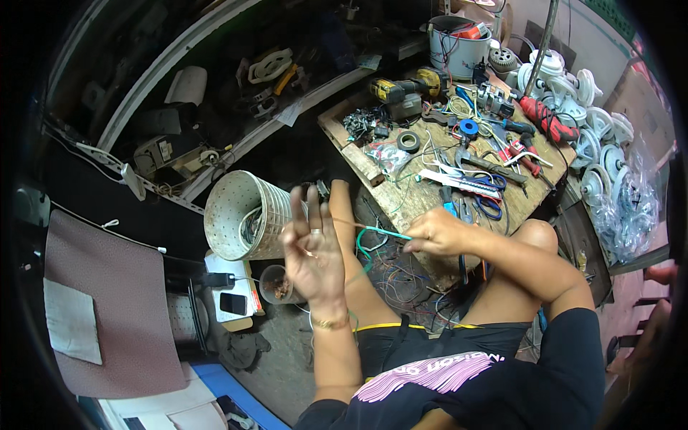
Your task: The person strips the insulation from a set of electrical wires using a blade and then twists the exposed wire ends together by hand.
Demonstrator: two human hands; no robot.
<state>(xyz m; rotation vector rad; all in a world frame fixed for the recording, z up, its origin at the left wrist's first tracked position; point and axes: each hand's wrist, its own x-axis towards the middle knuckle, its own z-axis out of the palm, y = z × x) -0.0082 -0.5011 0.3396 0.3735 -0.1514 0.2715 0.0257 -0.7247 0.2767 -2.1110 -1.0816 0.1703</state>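
My right hand point(444, 233) is closed round a green insulated wire point(388, 232) above my lap, near the corner of the wooden work table. A bare copper-coloured end of the wire points left toward my left hand point(315, 261), and a loop of green hangs below it. My left hand is raised with the palm showing and the fingers stretched upward. A small copper-coloured bit shows on its palm; whether the wire's tip touches the hand I cannot tell. Behind it stands a perforated white basket point(269, 188) with coiled wire inside.
On the wooden table point(413, 208) lie scissors point(490, 206), pliers point(464, 209), black tape point(408, 141) and a yellow drill point(393, 89). A small tub point(275, 284) of copper scraps and a phone point(233, 304) sit left. Wire offcuts point(408, 276) litter the floor between my legs.
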